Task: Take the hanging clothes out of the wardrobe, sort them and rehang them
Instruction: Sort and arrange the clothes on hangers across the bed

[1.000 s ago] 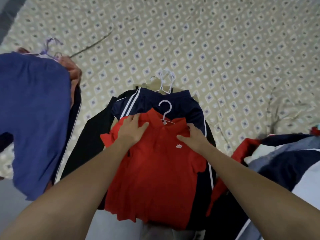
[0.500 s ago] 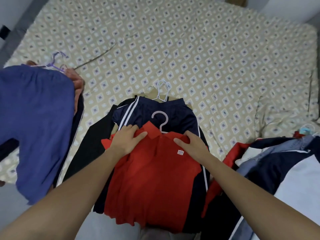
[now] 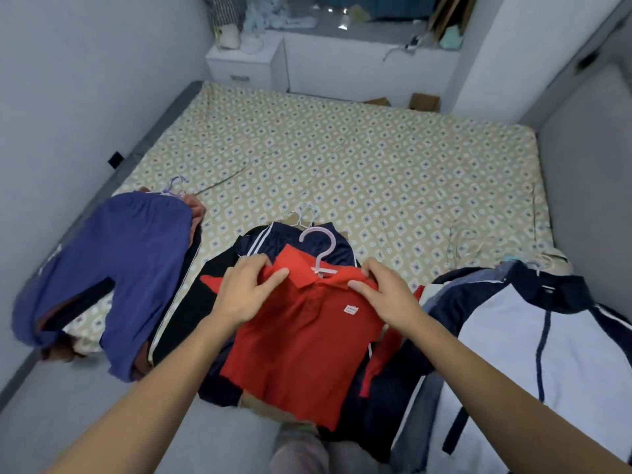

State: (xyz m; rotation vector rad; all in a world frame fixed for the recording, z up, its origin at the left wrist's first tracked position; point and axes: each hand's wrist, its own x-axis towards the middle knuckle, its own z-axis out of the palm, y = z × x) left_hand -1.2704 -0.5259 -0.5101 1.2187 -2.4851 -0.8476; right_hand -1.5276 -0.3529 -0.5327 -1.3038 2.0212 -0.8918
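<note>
A red polo shirt (image 3: 304,340) on a pale pink hanger (image 3: 319,249) lies on top of a pile of dark navy striped garments (image 3: 294,239) at the near edge of the bed. My left hand (image 3: 248,290) pinches the shirt's left shoulder by the collar. My right hand (image 3: 386,289) grips the right shoulder at the hanger's arm. The shirt's top is lifted a little off the pile.
A blue garment (image 3: 113,268) on a purple hanger lies at the bed's left edge. A heap of navy, white and denim clothes (image 3: 533,333) sits at the right. The patterned bedsheet (image 3: 376,159) stretches behind. A white nightstand (image 3: 244,63) stands at the far wall.
Both hands went from resting flat on the red shirt's shoulders to gripping them and raising the collar end. The camera tilted up, showing the whole bed and far wall.
</note>
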